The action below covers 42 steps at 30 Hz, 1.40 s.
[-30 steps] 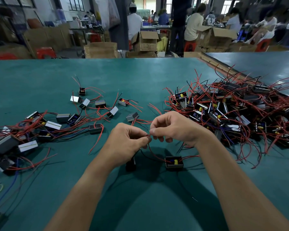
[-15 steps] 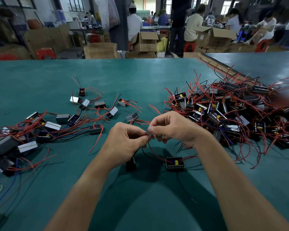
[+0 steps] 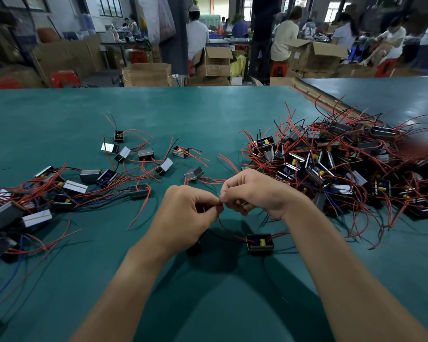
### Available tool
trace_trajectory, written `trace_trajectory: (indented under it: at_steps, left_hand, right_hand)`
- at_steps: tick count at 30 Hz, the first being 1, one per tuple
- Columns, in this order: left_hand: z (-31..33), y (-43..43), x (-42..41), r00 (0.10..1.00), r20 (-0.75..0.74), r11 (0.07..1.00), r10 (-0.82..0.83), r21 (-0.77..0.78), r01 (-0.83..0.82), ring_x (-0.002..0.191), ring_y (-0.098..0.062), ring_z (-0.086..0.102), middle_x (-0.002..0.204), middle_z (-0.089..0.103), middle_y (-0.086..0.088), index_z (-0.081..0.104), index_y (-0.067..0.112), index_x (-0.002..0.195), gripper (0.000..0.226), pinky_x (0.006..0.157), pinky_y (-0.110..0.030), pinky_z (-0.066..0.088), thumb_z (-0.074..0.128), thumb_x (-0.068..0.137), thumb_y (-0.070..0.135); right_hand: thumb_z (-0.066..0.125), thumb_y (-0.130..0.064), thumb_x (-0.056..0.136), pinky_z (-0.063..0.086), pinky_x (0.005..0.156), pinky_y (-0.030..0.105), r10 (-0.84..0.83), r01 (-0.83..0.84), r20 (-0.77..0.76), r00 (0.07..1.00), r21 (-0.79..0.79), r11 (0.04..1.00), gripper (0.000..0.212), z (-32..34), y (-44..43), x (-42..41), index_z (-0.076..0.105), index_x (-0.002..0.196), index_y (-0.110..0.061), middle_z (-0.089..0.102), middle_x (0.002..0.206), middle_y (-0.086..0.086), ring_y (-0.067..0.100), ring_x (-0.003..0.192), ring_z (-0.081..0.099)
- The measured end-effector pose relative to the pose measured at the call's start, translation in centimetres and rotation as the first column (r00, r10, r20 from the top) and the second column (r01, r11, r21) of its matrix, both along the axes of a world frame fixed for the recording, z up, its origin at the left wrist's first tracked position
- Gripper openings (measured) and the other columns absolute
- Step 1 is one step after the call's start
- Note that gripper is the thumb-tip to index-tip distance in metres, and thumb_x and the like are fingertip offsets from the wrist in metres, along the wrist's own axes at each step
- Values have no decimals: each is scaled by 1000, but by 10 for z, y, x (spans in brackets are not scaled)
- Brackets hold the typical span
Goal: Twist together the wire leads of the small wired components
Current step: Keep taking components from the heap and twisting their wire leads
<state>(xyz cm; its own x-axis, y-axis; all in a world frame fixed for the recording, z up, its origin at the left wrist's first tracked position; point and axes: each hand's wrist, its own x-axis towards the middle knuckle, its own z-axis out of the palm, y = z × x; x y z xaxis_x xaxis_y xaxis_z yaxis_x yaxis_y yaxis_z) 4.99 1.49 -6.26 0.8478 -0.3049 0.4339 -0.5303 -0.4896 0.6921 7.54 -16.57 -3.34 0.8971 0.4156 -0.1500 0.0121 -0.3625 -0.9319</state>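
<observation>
Compared with the earlier frames, little is changed: the red wire leads [image 3: 219, 206] are still pinched between the closed fingertips of the left hand [image 3: 187, 213] and the right hand [image 3: 253, 191], above the green table [image 3: 208, 112]. Two components are connected below: one open box [image 3: 260, 243], one dark piece [image 3: 193, 248] largely hidden. Two heaps are seen, left [image 3: 59, 186] and right [image 3: 331, 164]; neither can be counted.

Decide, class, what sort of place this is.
Most likely a factory assembly floor: a heap of wired components on a green worktable, stacked cardboard cartons, and other workers at benches behind.
</observation>
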Motion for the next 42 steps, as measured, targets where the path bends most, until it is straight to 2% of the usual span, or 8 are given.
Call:
trace_trajectory:
  at_steps: [4,11,18,24,30,33,37,42]
  left_hand:
    - [3,-2,-1,984,153,991,92,79,-105,46,-17,35,54,43,-6,66,13,67,16,45,-23,28,66,80,21]
    - [5,2,6,920,-390,962,36,-235,-137,38,-9,37,54,62,-7,73,4,74,16,43,-18,29,67,89,8]
    - [7,5,5,860,-504,929,-78,-350,-122,40,-10,38,55,64,-4,73,3,77,12,43,-20,29,68,87,7]
    - [8,3,3,922,-388,958,-11,-267,-101,42,-9,38,55,64,-2,74,5,73,14,42,-18,30,70,86,7]
    - [4,-1,-2,988,123,991,96,80,-107,45,-9,40,51,52,-2,68,10,64,17,47,-24,34,66,78,21]
    - [3,-2,-1,979,193,979,64,176,-99,47,-14,45,52,53,2,70,15,68,13,48,-27,40,66,78,22]
    - [3,-1,4,987,-134,996,90,18,-89,44,-8,39,49,54,0,72,11,69,13,45,-23,33,70,81,13]
    - [13,3,4,778,-622,932,-95,-331,-150,49,-17,45,51,57,-4,76,14,62,19,44,-19,31,73,79,5]
  right_hand:
    - [63,-8,85,34,43,19,-119,119,6,993,9,993,17,-1,9,4,61,68,-7,49,49,-1,11,44,39]
    - [68,-7,89,44,46,21,-99,81,248,964,80,993,19,-8,11,2,68,70,-11,60,54,-4,10,48,48]
    - [66,-3,90,48,51,22,-33,16,224,974,78,997,16,-4,6,1,67,76,-11,65,62,-2,9,51,54]
    - [60,-8,95,44,48,21,-1,6,207,978,-23,1000,23,-1,7,-2,62,73,-12,56,55,-3,8,50,50]
    - [58,-9,94,37,46,23,-25,40,102,994,-153,987,27,-1,8,0,59,68,-13,50,47,-7,6,44,45]
    - [58,-12,91,34,45,21,-66,57,-53,996,-160,986,23,-2,5,2,58,68,-14,48,46,-8,8,45,44]
    - [63,-11,91,42,48,21,-38,49,91,995,-122,991,22,-2,6,1,63,70,-15,57,55,-4,9,52,52]
    - [69,1,85,44,51,23,35,-39,264,964,11,999,11,1,-2,-2,74,80,-7,64,63,7,12,56,53]
